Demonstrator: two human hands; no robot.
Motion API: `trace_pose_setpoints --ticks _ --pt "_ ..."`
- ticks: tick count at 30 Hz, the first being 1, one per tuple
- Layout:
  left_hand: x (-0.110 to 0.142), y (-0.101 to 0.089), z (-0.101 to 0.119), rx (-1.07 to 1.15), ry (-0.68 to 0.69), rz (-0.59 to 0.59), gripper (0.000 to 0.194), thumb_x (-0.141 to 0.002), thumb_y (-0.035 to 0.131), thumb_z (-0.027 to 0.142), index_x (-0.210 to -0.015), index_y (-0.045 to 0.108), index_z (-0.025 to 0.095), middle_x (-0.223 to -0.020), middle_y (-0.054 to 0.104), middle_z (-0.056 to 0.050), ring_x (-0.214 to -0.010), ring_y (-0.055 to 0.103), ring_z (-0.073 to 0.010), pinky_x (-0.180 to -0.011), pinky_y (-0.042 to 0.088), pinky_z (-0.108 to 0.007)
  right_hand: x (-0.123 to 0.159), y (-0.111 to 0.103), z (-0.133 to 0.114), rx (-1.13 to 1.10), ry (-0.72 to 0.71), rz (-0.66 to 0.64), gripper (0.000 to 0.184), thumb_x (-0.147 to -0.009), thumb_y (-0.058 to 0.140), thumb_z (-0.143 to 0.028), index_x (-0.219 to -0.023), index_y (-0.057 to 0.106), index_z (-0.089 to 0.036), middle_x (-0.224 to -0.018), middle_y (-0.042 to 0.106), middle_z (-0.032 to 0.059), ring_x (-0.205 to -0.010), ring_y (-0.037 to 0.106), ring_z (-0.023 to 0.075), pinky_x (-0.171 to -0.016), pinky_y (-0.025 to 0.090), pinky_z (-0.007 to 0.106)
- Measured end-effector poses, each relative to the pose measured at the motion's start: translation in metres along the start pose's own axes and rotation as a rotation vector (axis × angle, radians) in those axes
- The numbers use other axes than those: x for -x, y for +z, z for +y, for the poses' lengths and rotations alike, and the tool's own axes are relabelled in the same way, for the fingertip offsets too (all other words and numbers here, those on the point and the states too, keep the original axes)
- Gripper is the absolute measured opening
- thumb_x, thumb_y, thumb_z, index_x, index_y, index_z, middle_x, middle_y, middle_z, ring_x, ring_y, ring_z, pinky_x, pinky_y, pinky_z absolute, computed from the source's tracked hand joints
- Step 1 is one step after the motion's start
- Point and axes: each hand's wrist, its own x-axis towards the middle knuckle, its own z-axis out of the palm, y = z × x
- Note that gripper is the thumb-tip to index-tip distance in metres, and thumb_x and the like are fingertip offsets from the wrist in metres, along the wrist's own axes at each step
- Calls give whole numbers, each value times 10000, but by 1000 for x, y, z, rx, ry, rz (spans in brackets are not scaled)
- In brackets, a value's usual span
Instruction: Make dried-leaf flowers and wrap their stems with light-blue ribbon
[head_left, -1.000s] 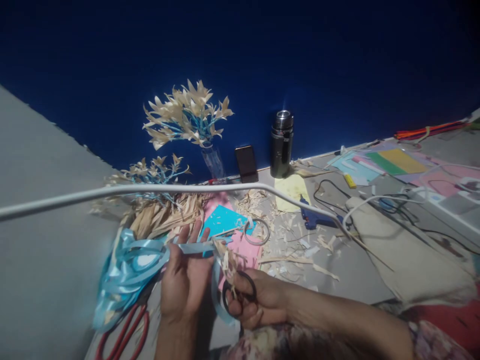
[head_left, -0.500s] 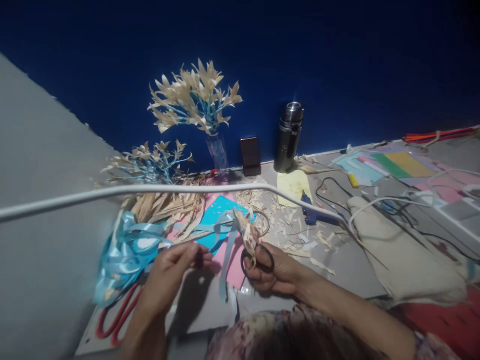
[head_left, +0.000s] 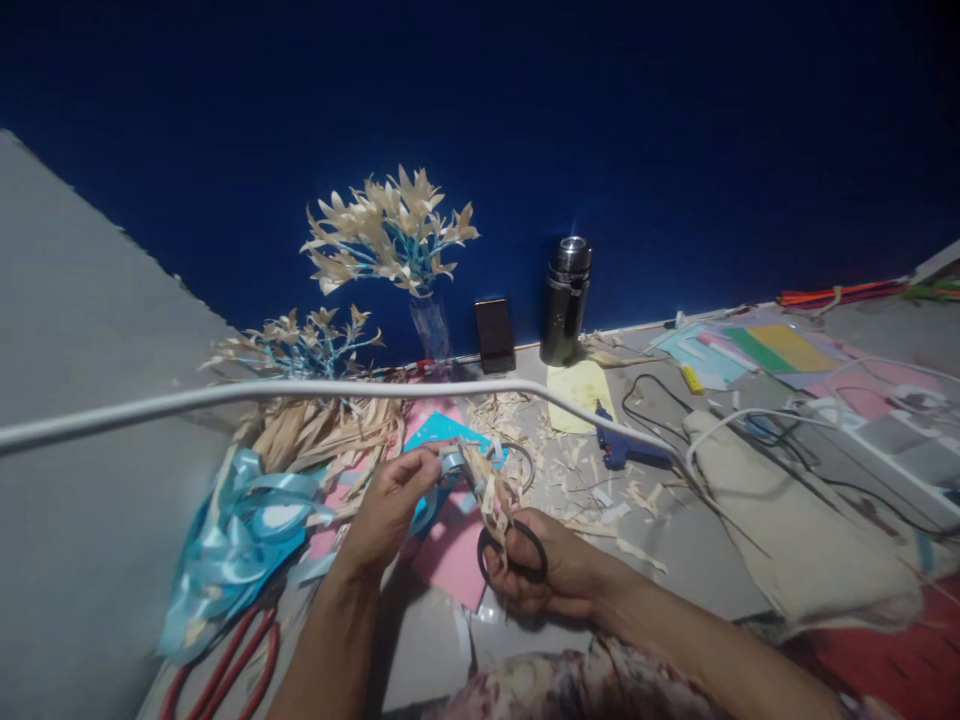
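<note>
My left hand [head_left: 390,505] is closed in a pinch at the light blue ribbon [head_left: 451,463], beside the pale dried-husk flower [head_left: 491,490]. My right hand [head_left: 551,565] has its fingers through the black handles of a pair of scissors [head_left: 541,548], and the husk flower is held in the same grip. Husk and fingers hide most of the blades. Under both hands lie a pink sheet [head_left: 454,565] and a bright blue sheet [head_left: 442,428]. A heap of light blue ribbon [head_left: 240,540] is left of my left hand.
A white cable [head_left: 375,390] crosses in front. Behind it stand husk flowers in a vase [head_left: 430,325], a phone [head_left: 494,335] and a flask [head_left: 566,300]. A blue glue gun [head_left: 622,447], cloth [head_left: 780,520] and power strip [head_left: 900,465] lie right; red-handled scissors [head_left: 225,665] lie front left.
My left hand has moved up and right to the ribbon, which hung loose before and is now drawn up by the flower. My right hand keeps its hold. The whole view has shifted slightly.
</note>
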Motion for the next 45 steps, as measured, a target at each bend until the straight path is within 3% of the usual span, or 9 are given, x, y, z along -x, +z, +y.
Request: trace_pose_setpoints --ticks 4,7,14,19,24,28,32,40,45 --pt "3 -1 2 62 15 -76 400 -788 783 471 -547 617 199 -733 654 -74 -775 584 -234 -754 463 -331 -1 0 2 -22 -10 -9 642 -612 911 -669 -736 577 -135 -576 545 -67 -370 252 -8 -345 170 141" --pt "5 3 3 166 -41 -110 426 -751 809 468 -515 581 197 -700 642 -71 -676 565 -209 -618 425 -298 -2 1 4 -47 11 -41 637 -617 915 -659 -779 593 -135 -569 537 -72 -371 253 -4 -353 166 147" --pt "12 15 -2 221 -113 -18 505 -733 816 572 -532 576 176 -544 500 8 -521 410 -121 -508 300 -249 -5 0 8 -127 -33 -62 660 -632 885 -699 -829 629 -123 -597 559 -54 -399 267 6 -415 151 186" --pt "23 26 -2 69 -92 69 569 -782 748 638 -525 540 176 -521 445 23 -525 363 -115 -517 286 -252 -7 7 11 -257 -11 -61 790 -476 904 -759 -913 666 -144 -778 617 -1 -577 401 62 -523 194 220" --pt "35 39 0 24 -130 98 585 -778 716 670 -512 499 197 -523 399 32 -511 325 -121 -488 283 -265 -12 18 16 -397 -18 -26 732 -505 935 -702 -876 646 -141 -684 499 -54 -541 240 50 -524 159 218" --pt "39 37 1 -136 -43 130 560 -827 674 620 -503 474 210 -544 375 24 -539 334 -139 -502 300 -278 -14 22 18 -455 -25 45 635 -575 956 -621 -771 578 -150 -600 368 -100 -507 126 44 -467 85 193" --pt "45 38 -1 -202 7 156 556 -848 664 584 -498 440 215 -550 365 23 -549 329 -143 -512 300 -282 -13 24 15 -494 13 11 649 -554 954 -641 -759 596 -140 -578 341 -101 -523 137 57 -454 90 183" --pt "60 42 -25 -36 -95 177 529 -891 641 588 -576 427 220 -581 342 44 -551 293 -133 -493 273 -272 -12 15 24 -558 40 -32 664 -551 913 -713 -735 622 -145 -553 314 -102 -523 187 66 -470 89 188" --pt "55 29 -16 -34 -49 221 504 -897 657 555 -577 476 211 -577 400 33 -563 347 -140 -527 315 -277 -7 15 22 -447 52 -63 764 -551 841 -813 -852 687 -127 -621 493 -46 -548 287 84 -525 181 233"
